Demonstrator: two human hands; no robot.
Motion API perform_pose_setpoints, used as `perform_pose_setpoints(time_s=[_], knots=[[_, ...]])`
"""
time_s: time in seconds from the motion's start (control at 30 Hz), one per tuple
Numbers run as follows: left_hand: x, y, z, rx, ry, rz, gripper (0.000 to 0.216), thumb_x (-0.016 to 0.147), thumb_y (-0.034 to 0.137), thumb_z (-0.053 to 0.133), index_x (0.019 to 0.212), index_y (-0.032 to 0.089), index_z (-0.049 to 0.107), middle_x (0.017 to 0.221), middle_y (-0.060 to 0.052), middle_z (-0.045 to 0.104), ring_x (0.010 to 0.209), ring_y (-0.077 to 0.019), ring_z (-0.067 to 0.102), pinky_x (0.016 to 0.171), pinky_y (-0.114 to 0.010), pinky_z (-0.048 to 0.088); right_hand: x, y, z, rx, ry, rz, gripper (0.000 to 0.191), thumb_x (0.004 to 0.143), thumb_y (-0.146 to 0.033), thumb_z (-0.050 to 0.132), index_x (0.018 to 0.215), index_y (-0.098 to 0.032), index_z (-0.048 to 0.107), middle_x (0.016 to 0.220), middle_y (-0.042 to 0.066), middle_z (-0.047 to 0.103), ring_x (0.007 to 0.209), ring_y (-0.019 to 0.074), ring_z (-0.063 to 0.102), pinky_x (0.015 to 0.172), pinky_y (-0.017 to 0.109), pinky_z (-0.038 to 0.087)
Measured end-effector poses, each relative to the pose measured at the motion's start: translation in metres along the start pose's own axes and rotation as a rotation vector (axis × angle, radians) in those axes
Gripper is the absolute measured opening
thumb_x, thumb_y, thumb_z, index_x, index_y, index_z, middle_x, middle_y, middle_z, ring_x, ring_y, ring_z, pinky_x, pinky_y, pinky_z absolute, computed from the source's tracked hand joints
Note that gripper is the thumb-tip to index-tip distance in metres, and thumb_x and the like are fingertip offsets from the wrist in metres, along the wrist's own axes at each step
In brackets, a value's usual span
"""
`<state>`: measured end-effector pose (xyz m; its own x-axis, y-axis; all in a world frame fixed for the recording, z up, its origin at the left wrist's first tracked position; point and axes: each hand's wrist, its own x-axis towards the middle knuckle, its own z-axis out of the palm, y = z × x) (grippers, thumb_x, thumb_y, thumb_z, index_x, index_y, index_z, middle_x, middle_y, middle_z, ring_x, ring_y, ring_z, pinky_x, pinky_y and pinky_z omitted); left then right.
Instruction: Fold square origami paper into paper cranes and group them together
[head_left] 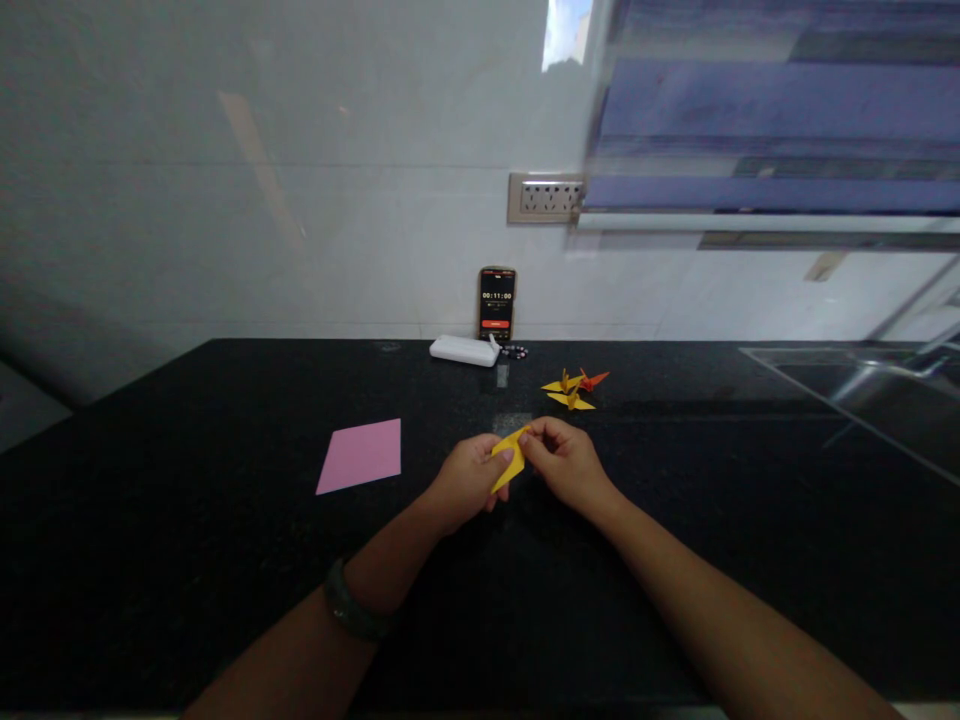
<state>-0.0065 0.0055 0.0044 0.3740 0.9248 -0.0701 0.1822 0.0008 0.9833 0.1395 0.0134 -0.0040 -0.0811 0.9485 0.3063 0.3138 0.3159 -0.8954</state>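
Note:
A folded piece of yellow origami paper (508,468) is held between my two hands above the dark countertop. My left hand (469,475) grips its lower left part, thumb on top and fingers underneath. At the upper right corner, the thumb and fingers of my right hand (566,462) pinch the paper. To the left lies a pink paper stack or sheet (364,456), flat on the counter. Beyond my right hand stand two yellow paper cranes (571,400) and an orange-red paper crane (591,381), close together.
A phone (496,302) showing a timer leans against the tiled wall. Before it lie a white power bank (463,350) and a beaded strap (514,352). A wall socket (547,198) is above; a sink (862,385) is set into the countertop (187,560) at right.

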Motion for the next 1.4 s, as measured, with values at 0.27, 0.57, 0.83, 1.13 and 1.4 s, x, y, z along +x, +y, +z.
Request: perform_pose_setpoints(time_s=[0.27, 0.57, 0.83, 1.13, 1.4], knots=[[0.002, -0.006, 0.0, 0.224, 0.142, 0.063, 0.022, 0.078, 0.037, 0.042, 0.071, 0.018, 0.05, 0.044, 0.004, 0.05, 0.033, -0.008, 0.041, 0.036, -0.018, 0.027, 0.0, 0.002, 0.001, -0.027, 0.047, -0.038, 0.013, 0.073, -0.03, 0.051, 0.077, -0.019, 0.055, 0.062, -0.001, 0.052, 0.055, 0.0115, 0.047, 0.052, 0.023, 0.038], [-0.002, -0.006, 0.0, 0.316, 0.161, 0.136, 0.022, 0.078, 0.036, 0.042, 0.074, 0.019, 0.055, 0.048, 0.003, 0.053, 0.04, -0.0102, 0.045, 0.041, -0.02, 0.028, -0.003, -0.003, 0.003, -0.129, 0.163, -0.038, 0.011, 0.073, -0.025, 0.046, 0.071, -0.018, 0.055, 0.06, -0.001, 0.053, 0.053, 0.0116, 0.046, 0.05, 0.022, 0.035], [-0.001, -0.006, 0.001, 0.279, 0.143, 0.081, 0.02, 0.077, 0.036, 0.043, 0.073, 0.019, 0.053, 0.046, 0.004, 0.052, 0.036, -0.0093, 0.045, 0.038, -0.019, 0.029, -0.001, -0.007, 0.0, -0.029, 0.181, 0.033, 0.018, 0.076, -0.031, 0.045, 0.073, -0.018, 0.058, 0.059, 0.0, 0.054, 0.051, 0.0118, 0.048, 0.047, 0.023, 0.037], [-0.001, 0.002, 0.0, -0.09, 0.023, -0.031, 0.021, 0.077, 0.035, 0.044, 0.071, 0.015, 0.047, 0.042, 0.005, 0.049, 0.028, -0.0048, 0.036, 0.031, -0.016, 0.024, 0.002, -0.008, 0.001, 0.309, -0.095, 0.176, 0.024, 0.064, -0.039, 0.062, 0.069, -0.017, 0.055, 0.06, -0.003, 0.052, 0.044, 0.0064, 0.042, 0.039, 0.02, 0.035], [0.0, 0.002, -0.001, -0.108, -0.015, -0.026, 0.022, 0.076, 0.036, 0.046, 0.072, 0.015, 0.048, 0.041, 0.006, 0.049, 0.028, -0.0041, 0.035, 0.03, -0.015, 0.023, 0.001, -0.005, 0.003, 0.253, -0.046, 0.144, 0.021, 0.07, -0.037, 0.056, 0.071, -0.016, 0.055, 0.057, -0.003, 0.051, 0.042, 0.0061, 0.041, 0.038, 0.019, 0.034]])
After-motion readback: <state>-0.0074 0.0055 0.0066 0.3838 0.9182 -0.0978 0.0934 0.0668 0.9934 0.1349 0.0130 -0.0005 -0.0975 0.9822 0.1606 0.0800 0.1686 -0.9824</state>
